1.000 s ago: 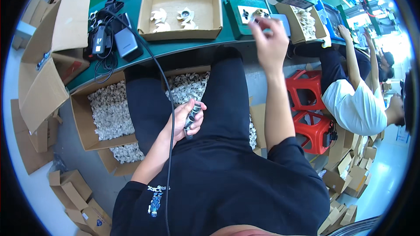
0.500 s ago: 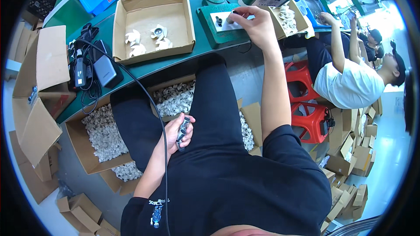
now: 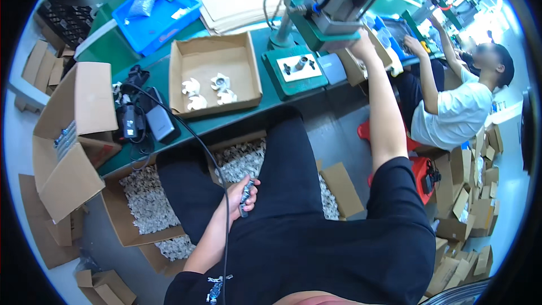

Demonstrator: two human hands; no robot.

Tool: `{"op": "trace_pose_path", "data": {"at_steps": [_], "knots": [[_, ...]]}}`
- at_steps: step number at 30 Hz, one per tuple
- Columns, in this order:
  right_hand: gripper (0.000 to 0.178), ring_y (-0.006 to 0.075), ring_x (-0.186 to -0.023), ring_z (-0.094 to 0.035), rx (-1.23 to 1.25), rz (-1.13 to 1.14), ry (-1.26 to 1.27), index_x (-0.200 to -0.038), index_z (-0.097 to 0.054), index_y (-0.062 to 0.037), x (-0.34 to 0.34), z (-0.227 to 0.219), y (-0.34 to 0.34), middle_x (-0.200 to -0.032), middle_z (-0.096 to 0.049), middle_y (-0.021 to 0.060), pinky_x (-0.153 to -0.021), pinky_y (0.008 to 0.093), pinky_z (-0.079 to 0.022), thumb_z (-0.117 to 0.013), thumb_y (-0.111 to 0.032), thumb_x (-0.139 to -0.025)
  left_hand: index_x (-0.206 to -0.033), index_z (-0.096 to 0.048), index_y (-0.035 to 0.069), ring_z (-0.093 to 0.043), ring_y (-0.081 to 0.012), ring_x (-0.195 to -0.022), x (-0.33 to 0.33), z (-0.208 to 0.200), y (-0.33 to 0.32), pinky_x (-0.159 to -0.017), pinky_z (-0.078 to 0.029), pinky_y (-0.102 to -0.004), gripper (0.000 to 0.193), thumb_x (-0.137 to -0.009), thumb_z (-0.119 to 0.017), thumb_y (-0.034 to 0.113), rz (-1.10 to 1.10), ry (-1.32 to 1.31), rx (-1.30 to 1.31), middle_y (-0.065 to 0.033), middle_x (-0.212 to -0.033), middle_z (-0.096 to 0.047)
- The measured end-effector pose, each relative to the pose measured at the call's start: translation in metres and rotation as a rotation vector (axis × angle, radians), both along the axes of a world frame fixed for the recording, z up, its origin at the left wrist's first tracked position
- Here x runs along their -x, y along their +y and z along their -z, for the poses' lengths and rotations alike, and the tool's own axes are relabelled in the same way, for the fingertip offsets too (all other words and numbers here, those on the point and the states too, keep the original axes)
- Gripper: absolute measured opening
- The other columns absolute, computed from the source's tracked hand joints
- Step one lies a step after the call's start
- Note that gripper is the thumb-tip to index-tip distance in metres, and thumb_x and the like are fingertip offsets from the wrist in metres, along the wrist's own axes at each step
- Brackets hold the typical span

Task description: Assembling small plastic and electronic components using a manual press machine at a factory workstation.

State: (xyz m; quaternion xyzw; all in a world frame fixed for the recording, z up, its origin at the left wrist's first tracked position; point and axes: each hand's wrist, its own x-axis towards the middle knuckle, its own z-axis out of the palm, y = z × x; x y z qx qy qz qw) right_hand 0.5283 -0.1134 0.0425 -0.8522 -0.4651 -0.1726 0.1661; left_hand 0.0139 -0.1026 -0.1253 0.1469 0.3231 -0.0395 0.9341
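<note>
Several metal sleeves lined up in left hand over lap, fingers wrapped round; probably stiff, fairly light, slick (best pinched by outer walls); right hand by cardboard box, grasp hidden, cannot tell

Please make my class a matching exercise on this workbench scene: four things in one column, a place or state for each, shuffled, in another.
Column one:
1. Left hand
2. Blue tray
3. White finned parts
4. White plate

Column two:
A. On a green machine base
B. Inside an open cardboard box
C. Gripping grey metal pieces
D. Holding a bag

Pairs: 1-C, 2-D, 3-B, 4-A
</note>
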Motion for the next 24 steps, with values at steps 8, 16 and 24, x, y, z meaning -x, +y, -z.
{"op": "trace_pose_path", "data": {"at_steps": [8,16,24], "knots": [[0.020,0.0370,-0.090,-0.064,-0.054,0.123,0.132,-0.097,-0.069,-0.0010,-0.040,0.029,-0.029,-0.093,-0.066,0.0225,-0.078,0.0443,-0.051,-0.061,-0.009,-0.080,-0.107,-0.052,0.007,-0.044,-0.0074,-0.051,-0.003,0.027,-0.013,-0.040,-0.033,-0.0201,0.035,-0.102,-0.043,0.040,0.027,-0.029,-0.008,0.0017,-0.071,-0.050],[0.017,0.0270,-0.072,-0.066,-0.431,-0.080,0.272,-0.093,-0.069,0.0005,0.094,-0.008,-0.018,-0.080,-0.068,0.0168,-0.065,0.0360,-0.048,-0.066,-0.008,-0.078,-0.106,-0.053,0.007,-0.044,-0.0067,-0.050,0.001,0.028,0.001,-0.040,-0.033,-0.0200,0.034,-0.103,-0.042,0.039,-0.013,-0.042,0.033,0.0033,-0.070,-0.051],[0.023,0.0254,-0.071,-0.059,-0.419,-0.234,0.357,-0.094,-0.070,0.0028,0.164,0.009,-0.004,-0.076,-0.062,0.0138,-0.069,0.0336,-0.046,-0.075,-0.012,-0.077,-0.103,-0.053,0.008,-0.044,-0.0067,-0.049,-0.006,0.022,0.002,-0.040,-0.033,-0.0202,0.033,-0.103,-0.042,0.038,0.023,-0.011,0.025,0.0035,-0.068,-0.051]]}}
